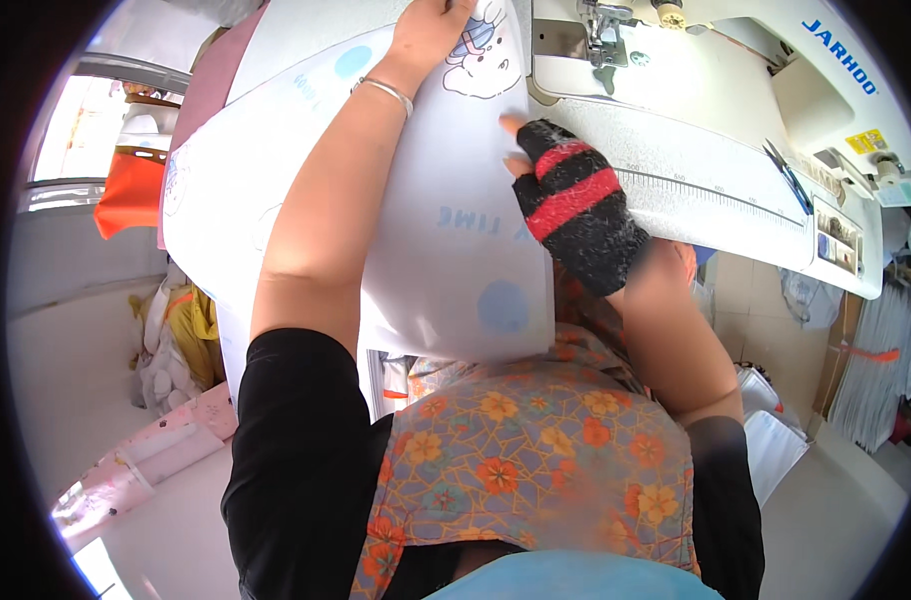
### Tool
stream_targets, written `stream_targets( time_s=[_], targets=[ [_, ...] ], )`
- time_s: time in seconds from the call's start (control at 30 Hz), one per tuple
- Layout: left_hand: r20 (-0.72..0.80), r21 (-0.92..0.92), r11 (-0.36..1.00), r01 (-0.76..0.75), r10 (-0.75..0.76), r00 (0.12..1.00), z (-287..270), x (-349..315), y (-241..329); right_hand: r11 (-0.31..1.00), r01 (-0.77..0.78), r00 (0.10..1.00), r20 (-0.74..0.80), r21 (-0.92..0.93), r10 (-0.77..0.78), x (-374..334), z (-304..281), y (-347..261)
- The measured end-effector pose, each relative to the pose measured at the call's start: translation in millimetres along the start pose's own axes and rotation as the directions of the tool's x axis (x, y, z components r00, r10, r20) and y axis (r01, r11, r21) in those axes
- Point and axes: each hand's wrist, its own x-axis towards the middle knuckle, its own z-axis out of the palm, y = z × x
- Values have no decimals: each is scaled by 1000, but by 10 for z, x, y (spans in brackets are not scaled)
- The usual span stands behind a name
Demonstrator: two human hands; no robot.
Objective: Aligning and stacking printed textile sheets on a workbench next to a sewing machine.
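Note:
A large white printed fabric [416, 250], with a cartoon figure and pale blue dots, spreads over the table and hangs down toward my lap. My left hand [431, 38] is at the top of the view, its fingers bent onto the fabric beside the cartoon print. The upper frame edge cuts off part of that hand. A black and red fingerless glove covers my right hand [574, 195]. It lies at the fabric's right edge, two bare fingertips apart on the cloth. Ahead to the right is the sewing machine's presser foot [606, 40], clear of both hands.
The white sewing machine [826, 85] takes up the upper right. On its bed, tweezers [788, 175] lie near a ruler scale [716, 190] and a small parts compartment [836, 240]. An orange cloth [131, 193] hangs at far left, above piled fabrics [176, 345]. A stack of white sheets [871, 350] stands at right.

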Motion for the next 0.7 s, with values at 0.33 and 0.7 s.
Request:
stream_targets(
  time_s=[0.33,0.7],
  targets=[
    [80,337,915,-222,207,975,-43,117,-91,982,18,964,263,-188,32,102,-11,-40],
    [195,461,806,-371,316,929,-155,-526,492,982,-170,983,86,87,163,267,-10,281]
  ],
)
